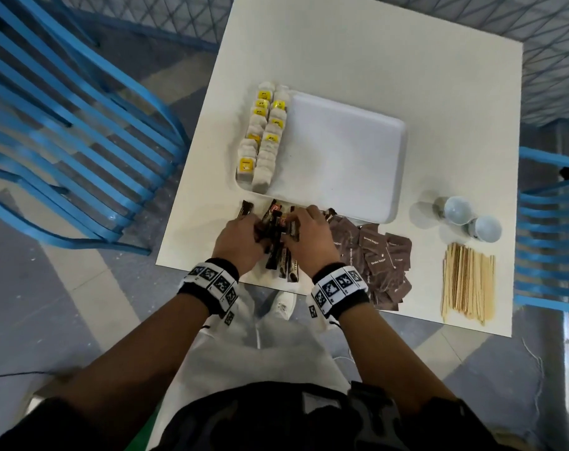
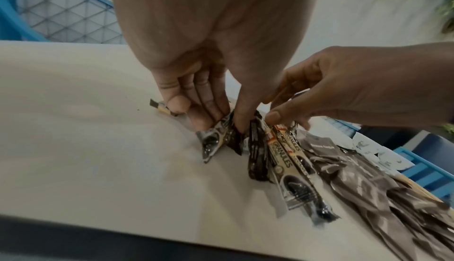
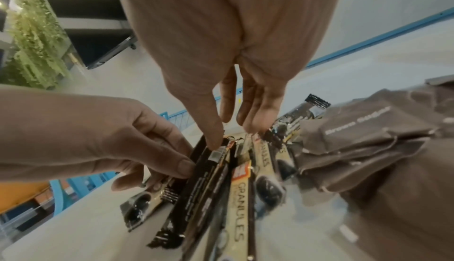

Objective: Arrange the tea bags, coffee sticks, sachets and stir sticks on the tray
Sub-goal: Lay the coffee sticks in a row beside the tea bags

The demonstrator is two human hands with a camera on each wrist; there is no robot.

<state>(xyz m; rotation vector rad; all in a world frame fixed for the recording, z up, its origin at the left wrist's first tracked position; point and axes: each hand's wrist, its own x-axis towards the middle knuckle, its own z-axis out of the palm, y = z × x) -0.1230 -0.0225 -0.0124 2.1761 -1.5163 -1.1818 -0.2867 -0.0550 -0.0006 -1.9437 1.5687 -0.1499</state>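
Observation:
A pile of dark coffee sticks (image 1: 278, 245) lies at the table's near edge, just in front of the white tray (image 1: 341, 151). My left hand (image 1: 252, 227) pinches sticks (image 2: 255, 148) at the pile's left between thumb and fingers (image 2: 206, 117). From the right, my right hand (image 1: 298, 222) closes thumb and fingers on the sticks' (image 3: 221, 177) upper ends. Tea bags (image 1: 263, 138) with yellow tags stand in two rows along the tray's left side. Brown sugar sachets (image 1: 381, 258) lie heaped right of the sticks, and wooden stir sticks (image 1: 468, 281) lie farther right.
Two white paper cups (image 1: 472, 219) lie on their sides behind the stir sticks. Blue slatted chairs stand left (image 1: 65, 125) and right (image 1: 550, 239) of the white table (image 1: 374, 60). One coffee stick (image 1: 246, 208) lies apart at the pile's left.

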